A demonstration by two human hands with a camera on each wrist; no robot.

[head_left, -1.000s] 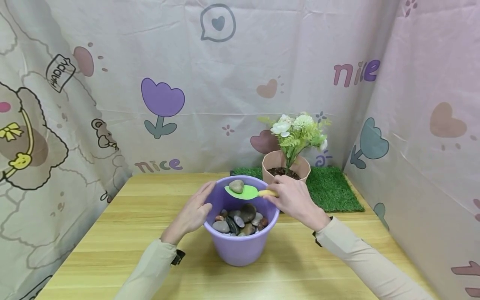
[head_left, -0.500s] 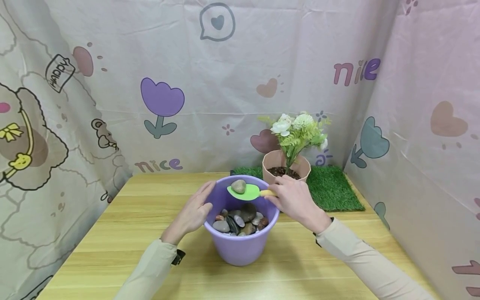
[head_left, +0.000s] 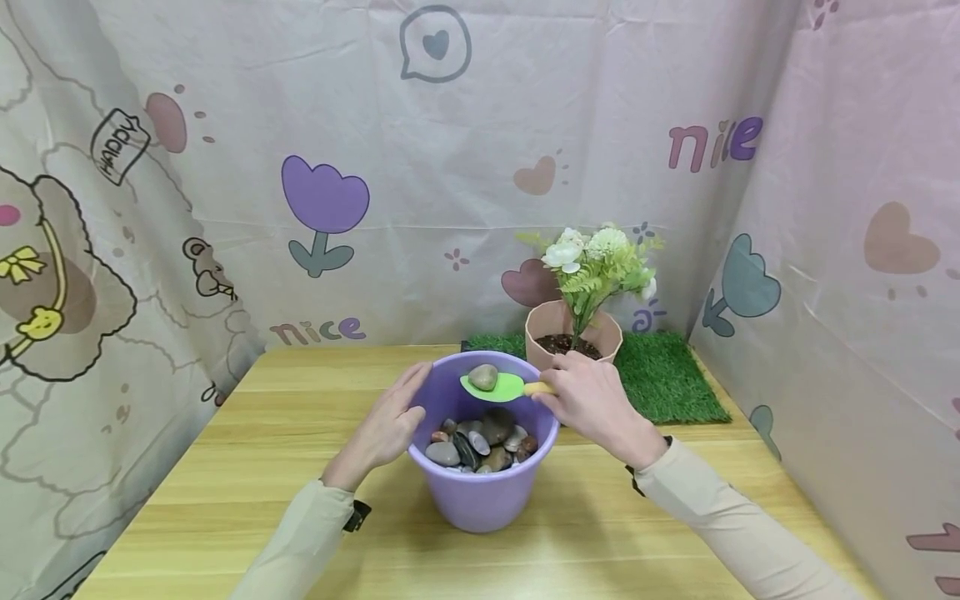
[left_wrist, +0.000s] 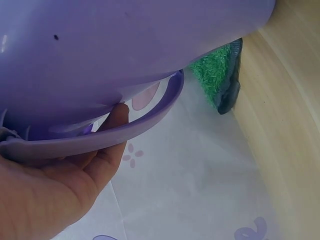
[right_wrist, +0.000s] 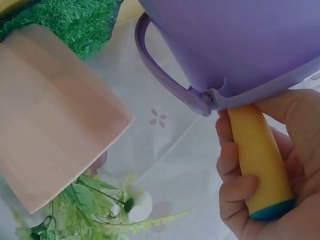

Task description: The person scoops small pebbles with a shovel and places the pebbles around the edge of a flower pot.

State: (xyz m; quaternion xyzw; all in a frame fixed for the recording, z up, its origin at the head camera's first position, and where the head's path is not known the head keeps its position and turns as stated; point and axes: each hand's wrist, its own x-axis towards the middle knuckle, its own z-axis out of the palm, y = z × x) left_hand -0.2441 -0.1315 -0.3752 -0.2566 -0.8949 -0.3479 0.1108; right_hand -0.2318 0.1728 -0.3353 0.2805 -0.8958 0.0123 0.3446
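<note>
A purple bucket (head_left: pixel 483 500) holds several stones (head_left: pixel 465 450) of mixed colours. The left hand (head_left: pixel 381 429) rests against the bucket's left side with its fingers fairly straight; in the left wrist view, that hand (left_wrist: pixel 65 185) lies by the bucket's curved handle (left_wrist: pixel 100 140), a fingertip at the wall. Over the bucket's opening, the right hand (head_left: pixel 596 404) holds a small trowel with a green blade (head_left: pixel 506 387), on which one grey-brown stone (head_left: pixel 483 377) lies. In the right wrist view, the right hand's fingers (right_wrist: pixel 235 190) curl round the yellow trowel grip (right_wrist: pixel 260 160).
Behind the bucket to the right, a pink pot (head_left: pixel 540 337) with white flowers (head_left: pixel 567 250) stands on a green artificial grass mat (head_left: pixel 667 387). A printed cloth (head_left: pixel 435 183) hangs behind the wooden table (head_left: pixel 247 458) and on both sides.
The trowel's blade and the stone on it have shifted slightly to the right above the bucket. The left hand and the bucket have stayed in place.
</note>
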